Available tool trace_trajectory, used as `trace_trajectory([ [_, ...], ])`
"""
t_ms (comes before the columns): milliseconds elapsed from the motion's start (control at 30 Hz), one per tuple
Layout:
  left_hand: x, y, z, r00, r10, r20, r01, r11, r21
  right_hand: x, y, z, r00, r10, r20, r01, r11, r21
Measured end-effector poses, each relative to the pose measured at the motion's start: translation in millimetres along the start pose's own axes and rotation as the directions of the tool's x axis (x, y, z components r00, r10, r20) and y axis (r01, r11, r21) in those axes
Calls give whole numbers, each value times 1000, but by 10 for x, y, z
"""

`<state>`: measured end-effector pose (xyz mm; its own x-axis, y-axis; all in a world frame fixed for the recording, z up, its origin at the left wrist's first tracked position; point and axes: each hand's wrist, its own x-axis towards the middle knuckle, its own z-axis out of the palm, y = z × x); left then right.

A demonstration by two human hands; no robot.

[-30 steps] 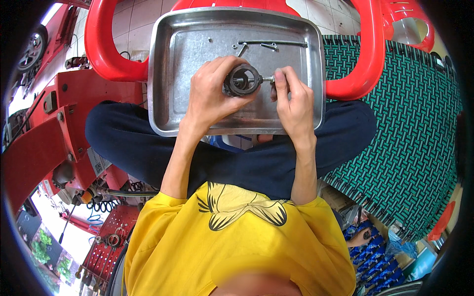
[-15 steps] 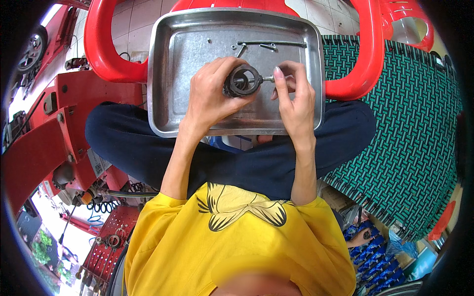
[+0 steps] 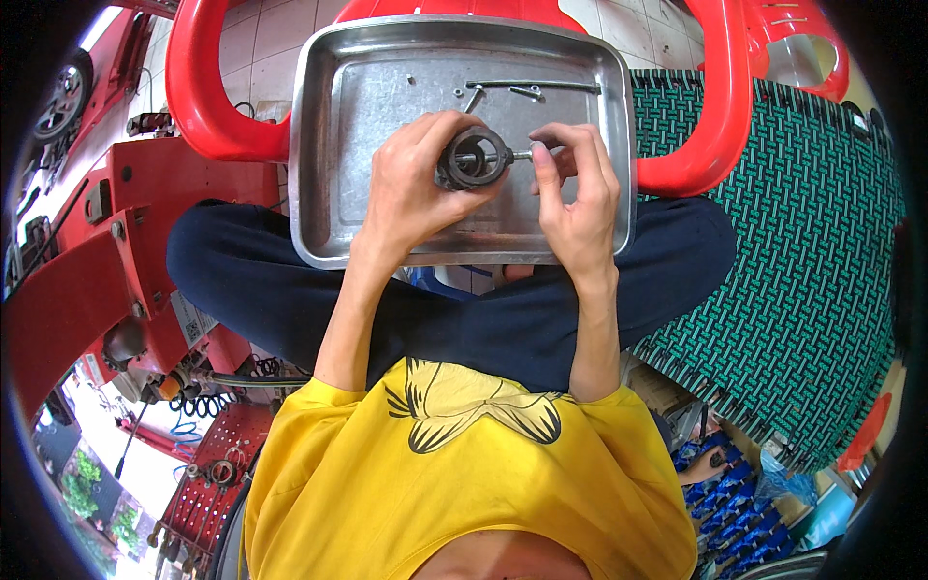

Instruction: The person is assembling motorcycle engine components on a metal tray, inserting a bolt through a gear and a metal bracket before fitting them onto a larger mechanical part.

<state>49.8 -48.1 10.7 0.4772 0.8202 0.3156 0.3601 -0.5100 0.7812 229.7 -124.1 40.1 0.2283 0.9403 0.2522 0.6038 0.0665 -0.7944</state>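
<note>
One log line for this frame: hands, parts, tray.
left hand: grips round metal part | right hand: pinches pin at the part | under: steel tray with loose screws

The shallow rectangular metal tray (image 3: 387,232) rests on your crossed legs, in front of you. Your left hand (image 3: 411,198) and right hand (image 3: 578,198) sit above its middle, with the dark round metal part (image 3: 472,158) between them. Loose thin metal rods and small screws (image 3: 527,89) lie in the tray's far section. The green woven mat (image 3: 802,251) lies to your right.
</note>
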Motion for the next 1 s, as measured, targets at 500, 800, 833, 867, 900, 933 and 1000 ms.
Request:
trace_trajectory([
  [500, 2, 1, -14, 999, 29, 36, -28, 999, -26, -14, 31, 18, 998, 68, -15, -67, 997, 24],
  [800, 18, -12, -26, 996, 72, 54, -70, 997, -34, -22, 30, 1, 988, 152, 32, -154, 980, 125],
  [833, 18, -10, -29, 996, 74, 55, -73, 997, -28, -23, 34, 0, 988, 147, 37, -151, 980, 128],
  [867, 18, -8, -32, 996, 76, 56, -75, 997, -23, -26, 41, -2, 989, 143, 43, -147, 981, 130],
  [900, 16, -6, -35, 995, 78, 57, -77, 997, -18, -29, 46, -2, 989, 138, 48, -143, 981, 133],
  [933, 18, -8, -37, 996, 68, 51, -68, 998, -16, -28, 45, -2, 988, 144, 63, -150, 983, 106],
  [1000, 13, -14, -36, 998, 49, 38, -49, 999, -12, -34, 37, -5, 984, 156, 92, -161, 986, 51],
])
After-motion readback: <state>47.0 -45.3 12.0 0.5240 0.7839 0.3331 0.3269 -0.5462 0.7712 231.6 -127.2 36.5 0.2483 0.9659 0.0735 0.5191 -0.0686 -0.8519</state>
